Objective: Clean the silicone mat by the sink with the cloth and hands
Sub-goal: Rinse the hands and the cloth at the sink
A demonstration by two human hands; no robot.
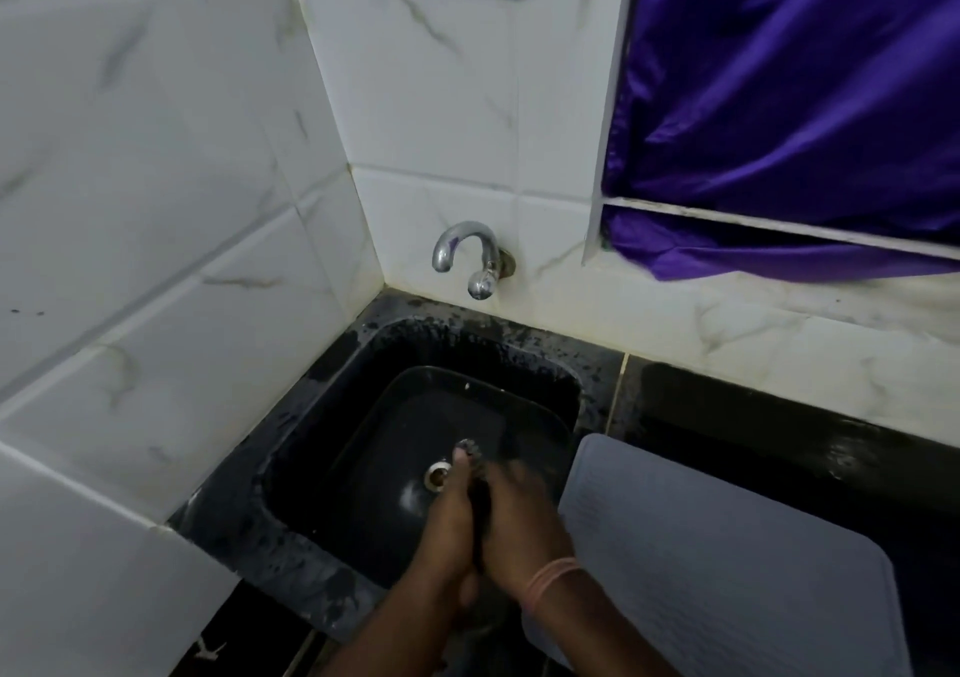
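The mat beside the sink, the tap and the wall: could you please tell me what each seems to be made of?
Mat: grey, matte, finely ribbed sheet with rounded corners, probably silicone or rubber. Tap: shiny chromed metal, mirror-like highlights. Wall: glossy white marble-look tiles, likely ceramic, with grey veins and grout lines.

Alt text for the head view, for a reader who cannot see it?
Two hands, left and right, are pressed together over a black sink, with something dark between them, too blurred to name. A grey mat lies on the counter right of the sink; a chrome tap sticks out of the tiled wall.
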